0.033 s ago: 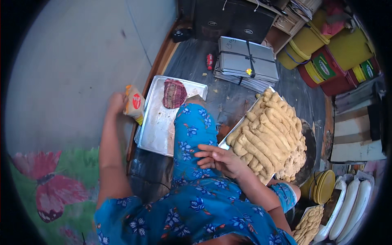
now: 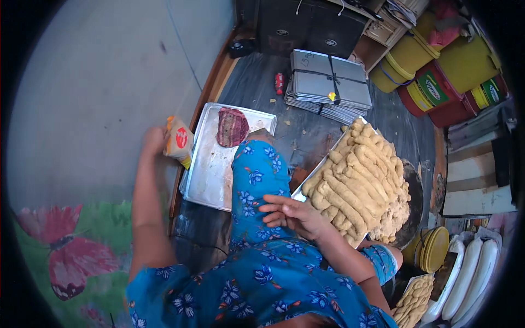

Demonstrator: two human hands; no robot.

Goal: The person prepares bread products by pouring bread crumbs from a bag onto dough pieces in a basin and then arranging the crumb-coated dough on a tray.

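"While I monitor remotely, what does the left hand (image 2: 155, 140) hold?"

"A packet (image 2: 179, 140), its left side in curled fingers, just beside the metal tray (image 2: 206, 183); I record the right hand (image 2: 298, 214) empty, its fingers loosely parted, above the blue floral garment (image 2: 262, 273)."

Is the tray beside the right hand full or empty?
Full: tan rolls lie heaped across the tray, with only part of its pale rim showing.

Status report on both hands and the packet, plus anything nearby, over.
Left hand gripping packet beside metal tray. Right hand open, empty, above blue floral clothing. Patterned cloth lying on tray.
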